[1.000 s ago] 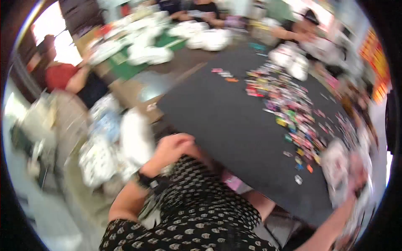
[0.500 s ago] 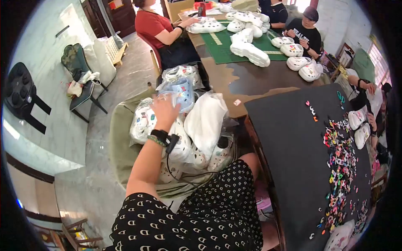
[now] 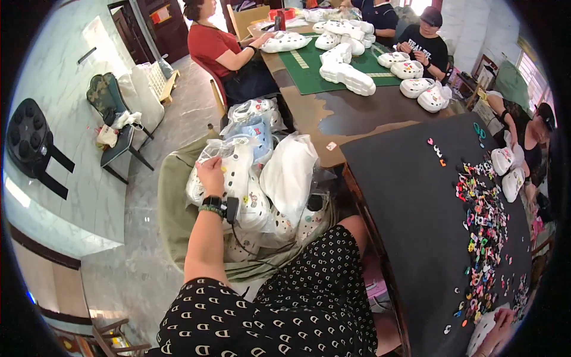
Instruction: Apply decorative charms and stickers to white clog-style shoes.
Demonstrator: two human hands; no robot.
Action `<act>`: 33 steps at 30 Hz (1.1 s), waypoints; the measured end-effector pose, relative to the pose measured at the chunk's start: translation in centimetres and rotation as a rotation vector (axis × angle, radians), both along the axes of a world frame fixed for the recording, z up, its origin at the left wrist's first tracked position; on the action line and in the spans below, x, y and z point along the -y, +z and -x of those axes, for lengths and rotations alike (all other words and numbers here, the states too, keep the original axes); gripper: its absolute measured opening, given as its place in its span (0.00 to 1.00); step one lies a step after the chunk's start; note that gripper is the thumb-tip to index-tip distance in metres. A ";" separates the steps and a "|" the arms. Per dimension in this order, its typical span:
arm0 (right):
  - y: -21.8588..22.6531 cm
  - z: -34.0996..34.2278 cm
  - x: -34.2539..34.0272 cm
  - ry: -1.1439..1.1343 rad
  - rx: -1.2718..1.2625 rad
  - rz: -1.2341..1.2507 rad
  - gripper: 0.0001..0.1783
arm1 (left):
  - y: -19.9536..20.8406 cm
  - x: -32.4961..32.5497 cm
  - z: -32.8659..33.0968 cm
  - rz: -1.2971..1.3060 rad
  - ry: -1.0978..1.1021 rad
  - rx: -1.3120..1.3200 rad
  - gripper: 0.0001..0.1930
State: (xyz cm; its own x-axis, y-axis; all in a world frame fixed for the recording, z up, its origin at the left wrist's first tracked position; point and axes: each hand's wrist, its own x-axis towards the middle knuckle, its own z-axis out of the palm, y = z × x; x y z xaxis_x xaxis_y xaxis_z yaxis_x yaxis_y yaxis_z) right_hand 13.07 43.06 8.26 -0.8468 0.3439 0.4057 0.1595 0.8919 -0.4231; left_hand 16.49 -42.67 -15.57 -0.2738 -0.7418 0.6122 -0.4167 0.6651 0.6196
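My left hand (image 3: pixel 211 176), wearing a dark wristband and a green bracelet, reaches into a green fabric-lined container (image 3: pixel 172 208). Its fingers are closed on the clear plastic bag around a pair of white clogs (image 3: pixel 239 160) dotted with dark holes and small charms. Just behind them lie bagged light-blue clogs (image 3: pixel 260 140). A white bagged bundle (image 3: pixel 289 175) rests to their right, and more bagged white clogs sit beneath. My right hand is out of view.
Right of my knees stands a black-topped table (image 3: pixel 404 220) with many small colourful charms (image 3: pixel 485 238) and teal scissors (image 3: pixel 479 131). A hand (image 3: pixel 499 330), seemingly a co-worker's, touches a white clog there. Co-workers sit around the farther table (image 3: pixel 363 110), which holds white clogs.
My left hand has drawn back slightly and closed on the bagged white clogs, which now lie higher, over part of the blue pair. A hand has appeared at the lower right.
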 end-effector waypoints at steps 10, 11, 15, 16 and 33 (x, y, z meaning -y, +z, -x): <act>-5.7 0.8 3.5 0.305 -0.065 0.286 0.06 | 14.4 -11.7 6.1 0.134 -0.509 -0.275 0.06; -5.2 0.5 5.7 0.295 -0.023 0.374 0.05 | 15.8 -13.4 7.3 0.239 -0.621 -0.249 0.07; -5.8 0.4 9.9 0.394 -0.018 0.234 0.02 | 17.4 -21.9 12.3 0.288 -1.053 -0.220 0.12; -5.8 0.3 10.9 0.424 -0.032 0.244 0.02 | 16.9 -24.1 13.7 0.262 -1.228 -0.262 0.12; -6.7 4.9 17.9 0.646 -0.018 0.181 0.18 | 14.6 -33.8 12.8 0.295 -1.409 0.008 0.19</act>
State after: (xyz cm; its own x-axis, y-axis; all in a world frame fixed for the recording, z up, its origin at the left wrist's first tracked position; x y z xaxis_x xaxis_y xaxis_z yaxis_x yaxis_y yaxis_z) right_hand 8.18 25.19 1.53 -0.8989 -0.1658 0.4056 -0.3912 0.7206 -0.5724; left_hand 3.65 -8.91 -0.97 -0.6629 0.2957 0.6878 0.6809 0.6200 0.3897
